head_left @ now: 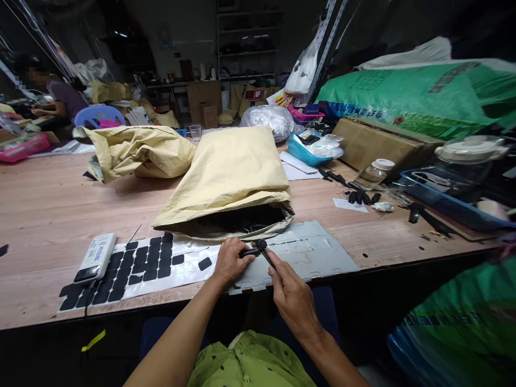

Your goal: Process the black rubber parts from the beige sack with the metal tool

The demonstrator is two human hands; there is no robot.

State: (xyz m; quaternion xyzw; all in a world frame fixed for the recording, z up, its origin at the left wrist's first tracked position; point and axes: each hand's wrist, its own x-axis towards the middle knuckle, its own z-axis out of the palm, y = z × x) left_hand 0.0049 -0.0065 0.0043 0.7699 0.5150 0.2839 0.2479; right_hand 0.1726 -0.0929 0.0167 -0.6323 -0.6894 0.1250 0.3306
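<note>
My left hand is closed on a small black rod-like part with a round end. My right hand grips a thin dark piece that meets the round end; whether the two are one object I cannot tell. Both hands are over a grey board at the table's front edge. Just beyond them lies a large yellowish sack, its mouth open toward me, with dark pieces inside. To the left is a white sheet of black rounded-square stickers, one sticker lying loose-looking near my left hand.
A white handheld device rests on the sheet's left end. A second sack lies at the back left. On the right are black parts, a lidded jar, a blue tray and a cardboard box. A person sits far left.
</note>
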